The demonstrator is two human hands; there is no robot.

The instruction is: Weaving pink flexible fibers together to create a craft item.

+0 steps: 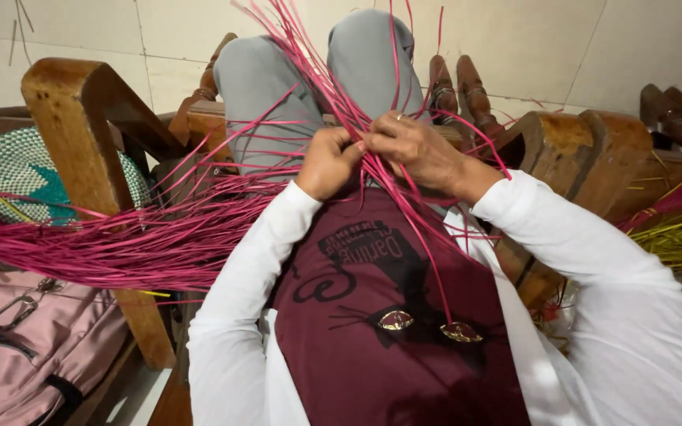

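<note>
Both my hands meet over my lap, working thin pink reed strands (120,244). My left hand (327,162) is closed around a few strands where they cross. My right hand (414,146) pinches the same crossing point from the right, fingers curled on the strands. Loose ends fan upward over my grey trousers (262,87), and a thick bundle trails left across the wooden chair arm (80,110). White sleeves and a maroon shirt fill the lower view.
A green-and-white woven piece (17,170) lies at the left behind the chair arm. A pink bag (25,347) sits at the lower left. Carved wooden furniture (586,150) stands at the right, with pink and yellow-green reed bundles (680,225) at the right edge.
</note>
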